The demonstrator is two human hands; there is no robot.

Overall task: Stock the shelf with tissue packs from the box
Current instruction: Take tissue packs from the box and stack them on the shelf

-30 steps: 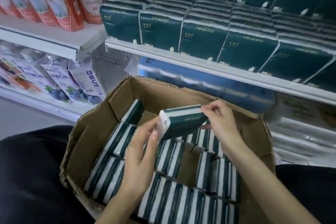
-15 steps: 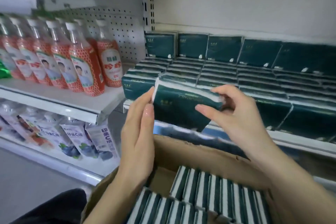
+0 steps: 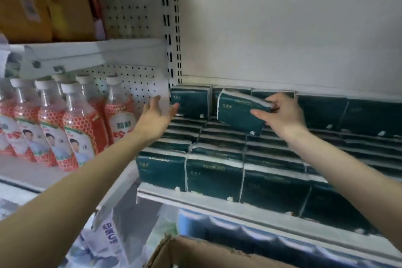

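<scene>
A dark green tissue pack [image 3: 239,113] hangs tilted above the stocked rows, at the back of the shelf [image 3: 195,200]. My right hand [image 3: 280,115] grips its right end, thumb under and fingers over the top. My left hand [image 3: 155,115] is spread open with straight fingers, holding nothing; its fingertips are close to the upright back-row pack [image 3: 190,101] at the left. Several rows of the same green packs [image 3: 217,159] lie flat across the shelf. Only the cardboard box's rim [image 3: 185,250] shows at the bottom edge.
Red-labelled bottles [image 3: 74,128] stand on the neighbouring shelf to the left, with a pegboard upright [image 3: 171,28] between the bays. Blue wrapped packs [image 3: 228,230] fill the shelf below. White wall space is open above the back-row packs.
The pack went up from in front of the shelf to the back row. My left hand let go of it and now reaches open to the left. The view tilted upward.
</scene>
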